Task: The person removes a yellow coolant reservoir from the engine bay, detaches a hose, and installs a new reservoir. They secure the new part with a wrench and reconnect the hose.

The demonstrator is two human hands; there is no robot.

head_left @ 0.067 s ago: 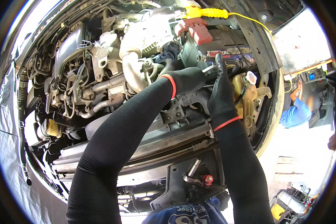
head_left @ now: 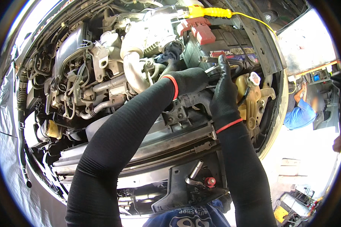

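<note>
Both my hands wear black gloves with red cuffs and work low in a car's engine bay, beside the battery point(head_left: 235, 41). My left hand point(head_left: 193, 80) is closed, its fingers curled out of sight. A short shiny metal bar point(head_left: 212, 69) sticks out of its far end toward my right hand. My right hand point(head_left: 224, 90) stands upright beside it, one finger stretched up and the others hidden behind. A dark metal piece with a round end point(head_left: 207, 59) lies just past the fingertips. What the right hand grips is hidden. A dark cloth point(head_left: 171, 52) is stuffed at the pipe opening.
A yellow work lamp point(head_left: 210, 12) with a cord lies at the back. The coolant tank point(head_left: 243, 84) stands right of my right hand. A ratchet point(head_left: 195, 174) and a red round part point(head_left: 210, 182) lie on the front panel. Another person point(head_left: 302, 113) in blue is at far right.
</note>
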